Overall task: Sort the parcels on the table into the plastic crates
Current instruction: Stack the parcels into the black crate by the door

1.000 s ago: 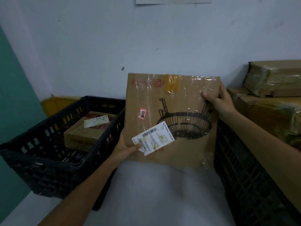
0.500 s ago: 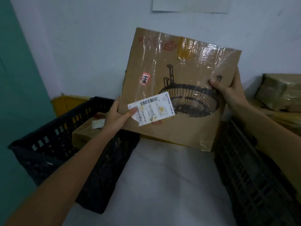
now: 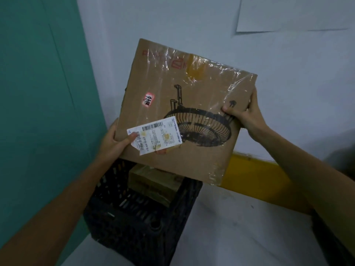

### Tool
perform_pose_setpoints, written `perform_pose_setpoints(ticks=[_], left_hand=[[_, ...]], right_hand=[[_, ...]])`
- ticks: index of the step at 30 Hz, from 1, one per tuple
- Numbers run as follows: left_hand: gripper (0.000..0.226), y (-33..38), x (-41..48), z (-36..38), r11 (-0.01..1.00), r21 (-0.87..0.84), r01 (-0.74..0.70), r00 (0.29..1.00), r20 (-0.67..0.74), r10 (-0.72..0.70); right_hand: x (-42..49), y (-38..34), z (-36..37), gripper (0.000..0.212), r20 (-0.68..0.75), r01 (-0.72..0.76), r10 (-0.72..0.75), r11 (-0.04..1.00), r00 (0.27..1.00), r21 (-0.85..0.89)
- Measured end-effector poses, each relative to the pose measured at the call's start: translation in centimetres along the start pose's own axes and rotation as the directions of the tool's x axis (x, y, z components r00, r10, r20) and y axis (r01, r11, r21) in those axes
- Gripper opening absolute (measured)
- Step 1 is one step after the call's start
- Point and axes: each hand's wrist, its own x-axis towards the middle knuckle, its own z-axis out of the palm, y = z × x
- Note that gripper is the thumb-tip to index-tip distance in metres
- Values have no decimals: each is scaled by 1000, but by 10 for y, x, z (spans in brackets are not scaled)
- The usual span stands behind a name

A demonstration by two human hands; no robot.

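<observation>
Take the black plastic crate as the marker: it stands on the left end of the pale desk, against a teal wall panel, and a smaller taped parcel already lies inside it toward the back. Above the crate's left rim the left hand grasps the lower left edge of a flat cardboard carton printed with a fan, its thumb pressed over the corner of the white shipping label. The carton hangs in the air above the crate's back half, tilted with its left side higher, and is wrapped in loose, shiny clear film. Up and to the right of the crate, the right hand clasps the carton's right edge, thumb on the printed face and fingers behind it. Right of the crate, along the wall, runs a yellow strip. The risks, as I judge them: the film looks slick and both hands hold only by the edges, so the carton could slide out as it is lowered. It also looks about as broad as the crate's mouth — a corner might catch the rim or land askew on the parcel inside. The label's lower corner looks crumpled and partly lifted, and the thumb could tear it.
</observation>
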Motion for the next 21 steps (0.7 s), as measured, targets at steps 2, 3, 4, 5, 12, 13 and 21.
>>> perform_pose_setpoints(ticks=[2,3,4,5,12,13,21], left_hand=[[59,-7,13,-17,1000,-2,3,1000,0,-3],[58,-11,18,-24,1000,6,11,1000,5,-11],[57,-18,23,-29,1000,12,20,1000,5,-20],[57,-23,27,-33,999,8,35,999,5,-35],[59,-56,53,-52,996,-4,94,995,-45,-94],[58,-60,58,-54,996,22,90,995,-43,-89],[64,-81,86,-49,972,172,158,983,61,-170]], right_hand=[[14,-5,8,135,66,-78,77,997,995,9],[22,-8,12,134,88,-90,89,996,992,14],[29,-12,18,129,106,-77,75,997,992,16],[35,-15,24,123,122,-52,50,999,991,12],[64,-32,69,77,171,51,-34,994,985,-95],[66,-30,74,74,161,55,-37,993,986,-109],[80,-11,88,75,118,24,4,971,993,-237]])
